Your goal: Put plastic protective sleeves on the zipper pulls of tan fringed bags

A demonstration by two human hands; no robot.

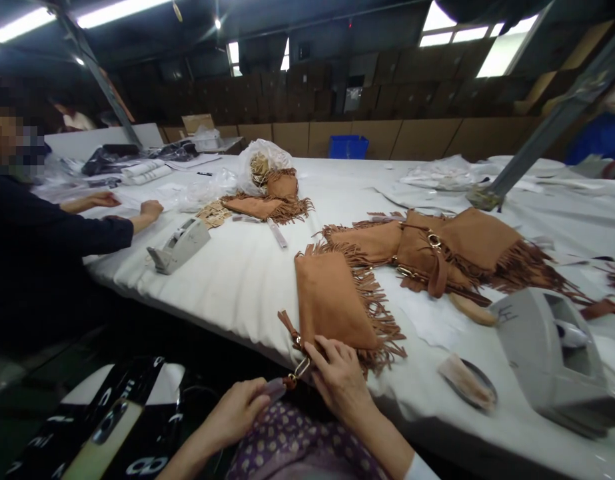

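A tan suede fringed bag (332,300) lies at the near edge of the white table (237,273), its strap end and metal clasp (301,369) hanging toward me. My right hand (340,377) rests on the bag's near corner by the clasp, fingers bent against it. Just below the table edge my left hand (240,407) pinches a small clear piece next to the strap end. More fringed bags (437,250) are piled further right.
A grey tape dispenser (557,360) sits at the right, another tape dispenser (180,245) at the left. Farther back lie more bags by a plastic bag (267,180). A co-worker in dark sleeves (52,240) sits left, hands on the table. A tape roll (470,383) lies near me.
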